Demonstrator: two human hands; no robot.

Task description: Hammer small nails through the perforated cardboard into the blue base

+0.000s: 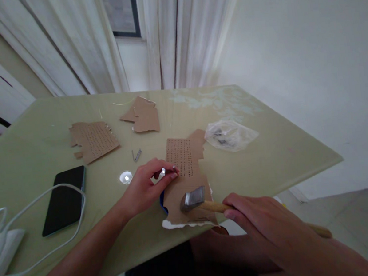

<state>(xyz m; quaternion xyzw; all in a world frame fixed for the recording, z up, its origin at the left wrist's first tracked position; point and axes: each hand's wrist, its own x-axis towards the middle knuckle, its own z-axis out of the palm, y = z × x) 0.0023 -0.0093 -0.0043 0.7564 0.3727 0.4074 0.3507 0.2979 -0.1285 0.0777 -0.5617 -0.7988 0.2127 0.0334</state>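
Note:
My right hand [254, 219] is wrapped round the wooden handle of a hammer [194, 198]. The hammer's metal head is over the lower part of a torn cardboard piece [187, 191]; whether it touches cannot be told. Rows of small holes cover the cardboard's upper part. At the left side of those rows, my left hand [155, 177] pinches a nail [175, 168] between thumb and forefinger, mostly hidden by the fingertips. Part of a blue object [163, 202] shows from under the cardboard's left edge. A few loose nails [137, 155] lie beyond my left hand.
Another hole-covered cardboard piece [97, 139] and a torn scrap [146, 116] lie farther back. A clear plastic bag [230, 136] with dark bits sits at right. Left are a black phone [64, 199], a white cable [81, 231] and a white power strip [3, 254].

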